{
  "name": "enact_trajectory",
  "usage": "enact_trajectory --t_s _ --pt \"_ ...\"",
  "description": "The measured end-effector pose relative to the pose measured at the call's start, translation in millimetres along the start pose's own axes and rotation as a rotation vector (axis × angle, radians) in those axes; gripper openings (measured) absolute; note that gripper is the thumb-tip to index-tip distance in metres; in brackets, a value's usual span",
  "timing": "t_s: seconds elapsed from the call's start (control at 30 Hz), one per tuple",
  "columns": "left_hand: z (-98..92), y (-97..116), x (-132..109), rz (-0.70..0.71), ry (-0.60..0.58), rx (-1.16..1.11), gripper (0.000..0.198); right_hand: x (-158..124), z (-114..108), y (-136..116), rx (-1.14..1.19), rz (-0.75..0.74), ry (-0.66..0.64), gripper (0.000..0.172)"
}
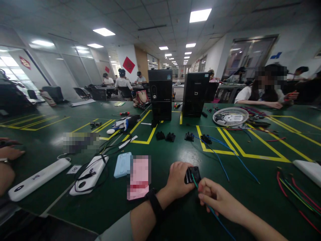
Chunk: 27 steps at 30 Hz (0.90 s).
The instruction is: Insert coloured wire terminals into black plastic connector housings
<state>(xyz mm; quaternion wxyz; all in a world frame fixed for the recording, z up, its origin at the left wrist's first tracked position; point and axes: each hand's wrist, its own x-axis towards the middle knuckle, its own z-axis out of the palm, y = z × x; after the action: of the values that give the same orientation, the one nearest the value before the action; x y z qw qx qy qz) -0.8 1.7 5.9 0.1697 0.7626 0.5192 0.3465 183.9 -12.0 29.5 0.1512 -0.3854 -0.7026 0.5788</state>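
Note:
Near the front middle of the table, my left hand (178, 178) grips a small black plastic block (194, 173), with the fingers behind it and the thumb at its near edge. A green wire (194, 180) runs from the block toward my right hand (217, 198), whose fingers are pinched on it. Out of the underside of that hand trails a blue wire (222, 223); its path inside the fingers is hidden. Beyond my hands lie similar black blocks (171, 137), some with blue wires (218, 154) attached.
Two black computer towers (162, 95) stand on the green table (173, 150). Left are a pink pixelated item (139, 174), a light blue case (122, 164) and white power strips (40, 179). Right are coloured wires (297, 194), a white basket (230, 117) and a co-worker (265, 87).

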Motion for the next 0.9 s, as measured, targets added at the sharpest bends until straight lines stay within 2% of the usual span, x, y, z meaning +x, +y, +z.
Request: enact_trajectory --t_s 0.1,0.17,0.23,0.3,0.53,0.63,0.77,0.83,0.9 --pt "-0.8 0 0 -0.02 0.001 0.006 0.047 0 1 5 -0.302 -0.144 0.133 0.018" --pt "-1.3 1 1 -0.029 0.006 0.007 0.047 -1 0 8 -0.488 -0.201 0.256 0.026" --pt "-1.6 1 1 -0.039 0.011 0.008 0.046 -1 -2 11 -0.593 -0.21 0.349 0.033" --pt "-1.8 2 1 -0.047 0.006 0.009 0.047 -1 -4 13 -0.632 -0.218 0.372 0.029" --pt "-0.9 0 1 -0.049 0.011 0.007 0.046 -2 -7 4 -0.562 -0.299 0.254 0.033" --pt "-0.3 0 1 -0.046 0.005 0.007 0.045 -2 -7 3 -0.433 -0.227 0.216 0.036" --pt "0.1 0 1 -0.045 0.009 0.002 0.043 -1 -7 8 -0.129 -0.051 0.074 0.048" --pt "0.1 0 1 -0.044 0.009 0.0 0.042 0 -7 10 -0.086 -0.02 0.042 0.05" --pt "0.2 -1 0 -0.046 0.004 0.002 0.042 1 -7 8 -0.153 -0.062 0.082 0.046"
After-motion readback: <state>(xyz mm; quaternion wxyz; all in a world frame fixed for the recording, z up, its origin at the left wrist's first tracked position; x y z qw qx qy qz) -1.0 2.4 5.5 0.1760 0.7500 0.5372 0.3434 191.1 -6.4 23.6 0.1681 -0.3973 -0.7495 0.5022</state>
